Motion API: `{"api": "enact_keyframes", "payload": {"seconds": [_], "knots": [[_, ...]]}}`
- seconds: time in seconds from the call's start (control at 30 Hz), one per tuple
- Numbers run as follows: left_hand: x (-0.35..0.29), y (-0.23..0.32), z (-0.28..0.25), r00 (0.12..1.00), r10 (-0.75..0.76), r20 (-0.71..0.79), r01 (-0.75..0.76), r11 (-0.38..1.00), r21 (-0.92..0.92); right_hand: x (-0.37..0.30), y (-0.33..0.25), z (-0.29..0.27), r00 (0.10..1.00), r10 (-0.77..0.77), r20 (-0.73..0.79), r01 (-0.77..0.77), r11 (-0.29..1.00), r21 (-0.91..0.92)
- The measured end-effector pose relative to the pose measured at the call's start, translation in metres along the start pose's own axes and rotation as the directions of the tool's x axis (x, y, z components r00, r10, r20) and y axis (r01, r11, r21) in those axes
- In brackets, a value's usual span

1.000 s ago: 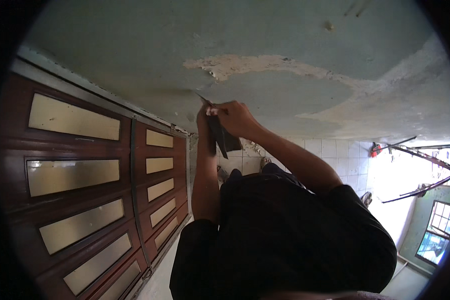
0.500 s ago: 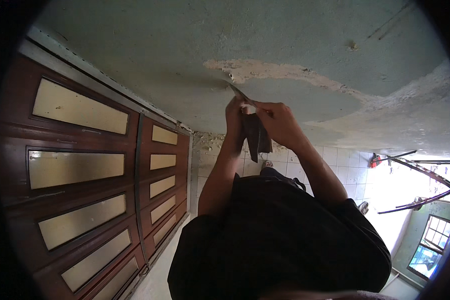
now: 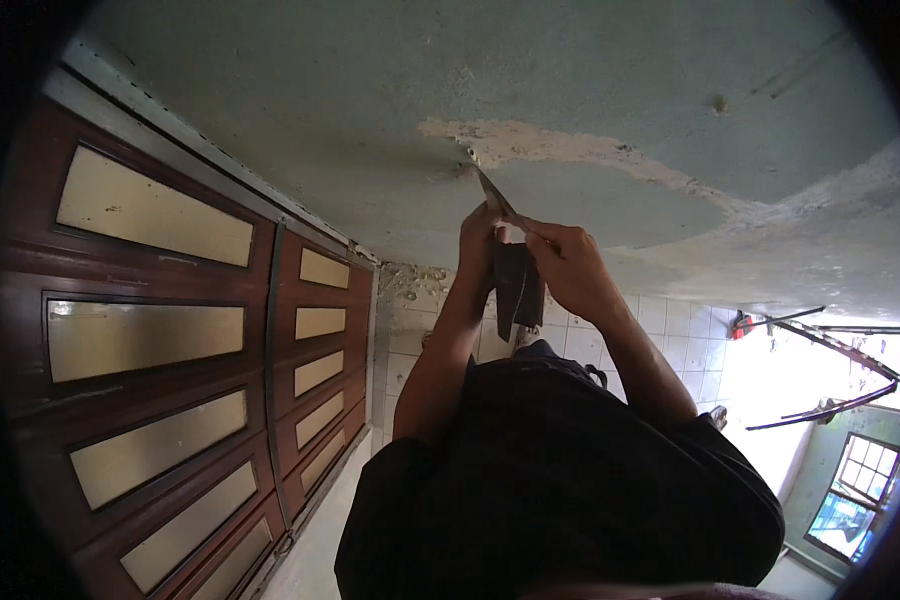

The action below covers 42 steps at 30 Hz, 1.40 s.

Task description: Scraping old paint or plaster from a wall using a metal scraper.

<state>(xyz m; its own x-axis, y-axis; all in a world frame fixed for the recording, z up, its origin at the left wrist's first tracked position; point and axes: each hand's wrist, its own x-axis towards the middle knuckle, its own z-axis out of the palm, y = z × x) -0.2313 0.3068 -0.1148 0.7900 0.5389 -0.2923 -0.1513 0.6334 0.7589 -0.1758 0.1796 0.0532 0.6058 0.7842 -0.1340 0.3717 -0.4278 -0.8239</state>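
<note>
From the left I count two brown wooden door leaves (image 3: 185, 350), each set with a column of pale frosted rectangular panes; I make out four on the near leaf and about five smaller ones on the far leaf. A grey frame strip (image 3: 200, 165) runs along their top edge against the ceiling (image 3: 300, 90), which is pale green, matt and rough, with one long ragged patch of bare cream plaster (image 3: 570, 150) where the paint is gone. At centre I see two hands raised to that patch. The left hand (image 3: 477, 240) is closed around the handle end of one scraper (image 3: 492, 192), a thin flat metal blade whose tip touches the plaster edge. The right hand (image 3: 570, 265) is curled shut too, pinching the blade's base and a dark folded sheet (image 3: 518, 290) hanging below. A black shirt (image 3: 560, 480) fills the lower middle. Right of it come white square wall tiles (image 3: 670, 330), one small red object (image 3: 741, 325), thin slanting metal rods (image 3: 830, 350), and one blue-framed window (image 3: 860, 490).
</note>
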Motion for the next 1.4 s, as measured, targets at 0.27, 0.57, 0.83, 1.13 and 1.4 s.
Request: {"api": "enact_keyframes", "payload": {"seconds": [0.27, 0.57, 0.83, 1.13, 1.4], "knots": [[0.003, 0.014, -0.012, 0.996, -0.030, -0.085, 0.006, 0.962, -0.275, 0.018, 0.001, 0.018, 0.998, -0.021, 0.065, 0.021, 1.000, -0.010], [0.002, 0.014, -0.022, 0.991, 0.026, -0.130, -0.054, 0.974, -0.221, 0.030, 0.010, 0.031, 0.989, 0.079, 0.122, -0.082, 0.996, 0.024], [0.024, -0.006, -0.063, 0.999, -0.039, 0.037, 0.049, 0.942, -0.332, 0.044, 0.023, 0.043, 0.988, 0.039, 0.149, -0.049, 0.997, 0.064], [-0.003, 0.031, -0.032, 0.999, -0.014, 0.048, 0.027, 0.958, -0.286, 0.045, 0.015, 0.045, 0.973, 0.139, 0.184, -0.158, 0.983, 0.093], [0.043, -0.030, -0.097, 1.000, 0.001, 0.025, 0.008, 0.936, -0.352, 0.051, 0.016, 0.063, 0.995, 0.061, 0.080, -0.069, 0.993, 0.098]]}}
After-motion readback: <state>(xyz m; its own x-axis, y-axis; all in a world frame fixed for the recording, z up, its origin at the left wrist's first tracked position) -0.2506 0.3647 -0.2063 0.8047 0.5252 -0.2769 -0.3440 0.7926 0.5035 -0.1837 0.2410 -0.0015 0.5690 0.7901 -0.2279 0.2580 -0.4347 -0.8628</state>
